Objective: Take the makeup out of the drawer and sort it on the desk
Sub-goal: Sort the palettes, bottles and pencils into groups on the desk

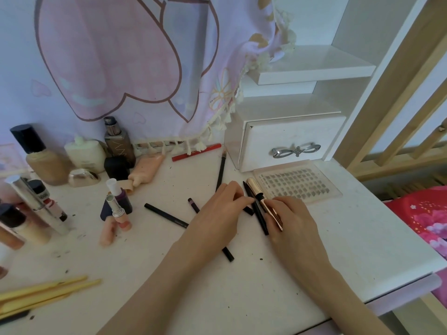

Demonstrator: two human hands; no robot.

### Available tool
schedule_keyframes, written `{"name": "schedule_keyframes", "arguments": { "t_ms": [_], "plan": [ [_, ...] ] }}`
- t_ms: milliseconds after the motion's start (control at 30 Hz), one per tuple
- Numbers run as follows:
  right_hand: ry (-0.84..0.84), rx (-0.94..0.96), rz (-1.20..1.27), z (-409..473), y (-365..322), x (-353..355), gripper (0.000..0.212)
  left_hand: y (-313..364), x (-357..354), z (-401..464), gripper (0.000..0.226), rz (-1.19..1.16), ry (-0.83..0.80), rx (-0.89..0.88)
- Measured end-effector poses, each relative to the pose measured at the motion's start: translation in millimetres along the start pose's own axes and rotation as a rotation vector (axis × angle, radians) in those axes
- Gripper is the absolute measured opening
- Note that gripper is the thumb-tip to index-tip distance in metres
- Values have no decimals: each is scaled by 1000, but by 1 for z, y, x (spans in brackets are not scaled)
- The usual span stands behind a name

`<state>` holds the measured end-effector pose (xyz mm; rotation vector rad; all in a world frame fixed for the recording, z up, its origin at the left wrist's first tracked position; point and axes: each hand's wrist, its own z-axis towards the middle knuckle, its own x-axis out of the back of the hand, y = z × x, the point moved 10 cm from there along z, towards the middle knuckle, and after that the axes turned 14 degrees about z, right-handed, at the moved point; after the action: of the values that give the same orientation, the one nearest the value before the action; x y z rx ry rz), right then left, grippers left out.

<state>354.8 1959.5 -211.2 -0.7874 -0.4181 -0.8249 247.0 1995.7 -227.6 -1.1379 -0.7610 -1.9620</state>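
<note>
A white desk (338, 238) holds scattered makeup in front of a closed drawer (287, 141). Just before the drawer, the left hand (217, 213) pinches black pencils (260, 213) while the right hand (292, 221) grips a gold tube (263, 201); both run lengthwise toward the drawer. Labels are unreadable.

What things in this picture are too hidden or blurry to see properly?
Head view:
- Black pencils: their middles hide under the left hand and right hand.
- Rose-gold tube: its lower end is covered by right fingers.
- Drawer: shut, so its inside is hidden.
- Red pencil: lettering too small to read.
- Yellow brushes: cut off by the left edge.
</note>
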Motion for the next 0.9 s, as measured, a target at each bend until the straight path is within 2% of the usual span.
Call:
{"name": "schedule_keyframes", "arguments": {
  "t_ms": [133, 233, 300, 400, 600, 667, 767, 833, 900],
  "plan": [
    [-4, 6, 20, 1, 2, -2, 20, -2, -1, -1, 36, -18, -35, 24],
    [-14, 34, -1, 2, 0, -3, 25, 3, 6, -1, 35, -9, 35, -24],
    [-15, 46, -14, 2, -2, -2, 18, 4, 7, -1, 35, 3, 69, -48],
    [-24, 30, -20, -1, -1, -2, 17, 2, 6, -4, 24, -8, 46, -21],
    [-65, 13, 11, 1, 0, -5, 22, 3, 2, -7, 29, -34, 24, -11],
    [-51, 21, -8, 6, -4, -3, 22, -6, 9, -6, 29, -19, 71, 44],
    [-51, 23, 1, 26, -16, -10, 24, -38, 26, -9, 26, -3, 150, 233],
    [-154, -25, -3, 46, -24, -30, 22, -59, 37, -13, 27, -2, 186, 345],
    [-335, -117, -78, 61, -25, -63, 27, -72, 42, -17, 31, -15, 189, 421]
  ]
}}
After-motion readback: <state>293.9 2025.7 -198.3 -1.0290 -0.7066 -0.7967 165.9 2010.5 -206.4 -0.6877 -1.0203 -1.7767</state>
